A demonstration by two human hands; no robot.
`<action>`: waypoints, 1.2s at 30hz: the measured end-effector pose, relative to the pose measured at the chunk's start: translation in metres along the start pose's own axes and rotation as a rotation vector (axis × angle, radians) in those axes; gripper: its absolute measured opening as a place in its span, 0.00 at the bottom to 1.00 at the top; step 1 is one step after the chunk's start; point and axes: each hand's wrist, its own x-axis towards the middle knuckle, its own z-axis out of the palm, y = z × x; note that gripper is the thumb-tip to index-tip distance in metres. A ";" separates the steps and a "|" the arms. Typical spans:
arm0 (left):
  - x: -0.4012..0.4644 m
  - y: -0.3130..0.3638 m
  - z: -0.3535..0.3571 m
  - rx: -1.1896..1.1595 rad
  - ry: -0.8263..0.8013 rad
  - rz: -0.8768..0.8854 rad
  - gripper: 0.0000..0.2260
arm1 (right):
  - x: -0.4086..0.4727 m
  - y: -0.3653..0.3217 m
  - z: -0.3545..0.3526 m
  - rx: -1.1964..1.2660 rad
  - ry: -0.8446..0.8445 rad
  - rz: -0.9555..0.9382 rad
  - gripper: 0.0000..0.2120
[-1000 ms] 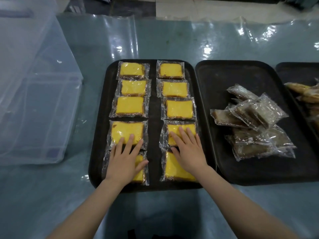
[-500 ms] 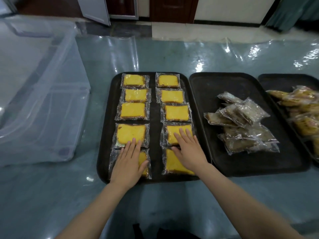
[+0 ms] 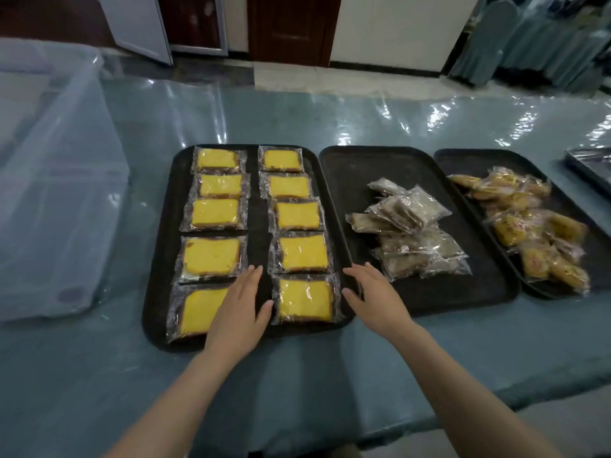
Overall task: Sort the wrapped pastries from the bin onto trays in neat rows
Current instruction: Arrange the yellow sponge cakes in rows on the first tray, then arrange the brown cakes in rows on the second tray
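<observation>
A black tray [image 3: 158,259] holds several wrapped yellow cake slices [image 3: 215,213] in two neat columns. My left hand [image 3: 241,312] lies flat with straight fingers over the right end of the nearest left-column slice [image 3: 198,312] and the gap between the columns. My right hand [image 3: 373,295] is open at the tray's right rim, beside the nearest right-column slice [image 3: 305,300], holding nothing. A second black tray [image 3: 350,173] carries a loose heap of brown wrapped pastries [image 3: 410,233]. A third tray [image 3: 459,160] holds a pile of golden wrapped pastries [image 3: 529,226].
A clear plastic bin [image 3: 56,180] stands on the left of the blue plastic-covered table [image 3: 330,375]. Another dark tray's corner [image 3: 591,166] shows at the far right. Doors and a tiled floor lie beyond the table's far edge.
Both hands slid rightward off the slices they pressed: the left to the gap between columns, the right to the tray's right rim. The camera tilted up, showing the third tray.
</observation>
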 end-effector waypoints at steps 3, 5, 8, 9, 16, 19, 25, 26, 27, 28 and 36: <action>0.012 0.017 0.010 -0.010 0.006 -0.036 0.29 | 0.008 0.026 -0.021 0.026 0.093 -0.044 0.17; 0.025 0.035 0.022 -0.016 0.039 -0.062 0.29 | 0.018 0.050 -0.039 0.039 0.207 -0.087 0.15; 0.048 0.070 0.047 -0.046 0.084 -0.105 0.29 | 0.042 0.094 -0.067 0.002 0.401 -0.175 0.19; 0.057 0.084 0.056 -0.060 0.090 -0.123 0.28 | 0.053 0.112 -0.076 -0.030 0.433 -0.179 0.21; 0.119 0.176 0.115 -0.123 0.164 -0.226 0.26 | 0.118 0.217 -0.117 -0.267 0.214 -0.317 0.28; 0.144 0.207 0.131 -0.114 0.220 -0.209 0.21 | 0.132 0.243 -0.119 -0.177 0.333 -0.399 0.19; 0.188 0.250 0.153 -0.271 0.166 -0.529 0.10 | 0.153 0.283 -0.126 0.079 0.380 -0.268 0.14; 0.195 0.253 0.155 -0.313 0.179 -0.556 0.10 | 0.157 0.289 -0.128 0.122 0.375 -0.235 0.13; 0.201 0.254 0.156 -0.371 0.205 -0.578 0.08 | 0.161 0.294 -0.130 0.169 0.383 -0.224 0.13; 0.207 0.255 0.156 -0.434 0.236 -0.599 0.05 | 0.167 0.298 -0.133 0.215 0.403 -0.226 0.13; 0.229 0.227 0.140 -0.850 0.410 -0.650 0.03 | 0.235 0.287 -0.151 0.385 0.617 -0.206 0.12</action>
